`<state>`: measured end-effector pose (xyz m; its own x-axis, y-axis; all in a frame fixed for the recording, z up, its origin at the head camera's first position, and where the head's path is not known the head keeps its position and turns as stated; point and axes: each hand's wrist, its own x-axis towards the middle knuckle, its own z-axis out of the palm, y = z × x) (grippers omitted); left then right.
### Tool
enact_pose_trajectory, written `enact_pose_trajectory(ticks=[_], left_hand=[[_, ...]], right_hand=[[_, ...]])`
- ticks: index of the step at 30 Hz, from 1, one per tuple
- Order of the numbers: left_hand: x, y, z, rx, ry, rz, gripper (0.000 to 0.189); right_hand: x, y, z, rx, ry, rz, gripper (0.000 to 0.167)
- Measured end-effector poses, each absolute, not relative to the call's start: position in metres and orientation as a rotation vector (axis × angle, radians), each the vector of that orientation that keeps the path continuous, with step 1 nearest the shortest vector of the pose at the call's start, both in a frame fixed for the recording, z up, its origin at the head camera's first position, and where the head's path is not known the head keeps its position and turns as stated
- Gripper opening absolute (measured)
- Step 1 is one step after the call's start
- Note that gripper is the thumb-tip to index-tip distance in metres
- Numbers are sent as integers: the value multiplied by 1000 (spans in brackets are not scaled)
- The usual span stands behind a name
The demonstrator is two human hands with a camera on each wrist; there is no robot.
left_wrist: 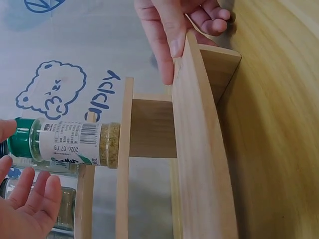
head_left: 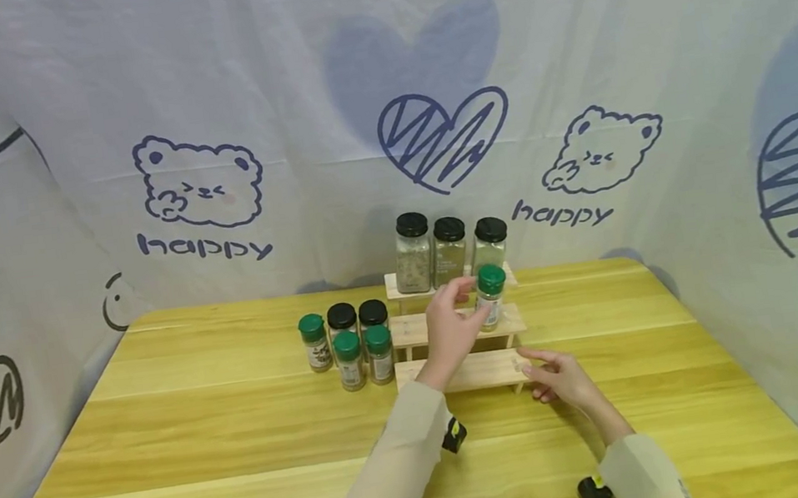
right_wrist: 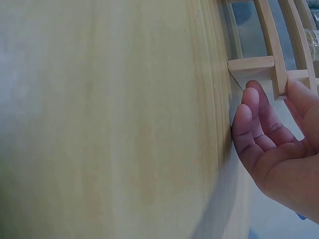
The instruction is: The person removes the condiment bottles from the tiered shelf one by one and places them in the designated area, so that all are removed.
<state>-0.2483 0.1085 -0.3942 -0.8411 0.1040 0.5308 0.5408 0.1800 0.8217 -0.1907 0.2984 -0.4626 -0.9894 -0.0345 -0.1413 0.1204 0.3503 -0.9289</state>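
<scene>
My left hand (head_left: 451, 322) pinches a green-capped spice jar (head_left: 491, 297) near its cap, with the lower fingers hanging loose. Printed label outward, the jar (left_wrist: 75, 142) has its base at the front edge of the middle step of a three-step wooden rack (head_left: 461, 373). My right hand (head_left: 560, 379) holds the right end of the lowest step; in the right wrist view that hand (right_wrist: 279, 134) has its thumb against the wood and the other fingers curled below. The top step carries three tall black-capped jars (head_left: 413, 257).
Left of the rack, a cluster of spice jars stands on the wooden table (head_left: 205, 443): green-capped ones (head_left: 349, 365) in front and at the left, black-capped ones (head_left: 342, 319) behind. A printed cloth (head_left: 302, 85) hangs behind the table and along its sides.
</scene>
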Motion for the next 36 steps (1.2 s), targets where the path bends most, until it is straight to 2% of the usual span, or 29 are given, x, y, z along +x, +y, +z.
enact_pose_trajectory(ticks=[11, 28, 36], left_hand=[[-253, 118, -389, -663, -2143, -1638, 45], [-252, 123, -385, -656, -2124, -1645, 26], [-248, 118, -387, -594, -2016, -1760, 24]], right_hand=[[-191, 298, -464, 89, 2471, -1724, 42], [-190, 297, -463, 103, 2453, -1743, 43], [-190, 297, -464, 116, 2453, -1742, 44]])
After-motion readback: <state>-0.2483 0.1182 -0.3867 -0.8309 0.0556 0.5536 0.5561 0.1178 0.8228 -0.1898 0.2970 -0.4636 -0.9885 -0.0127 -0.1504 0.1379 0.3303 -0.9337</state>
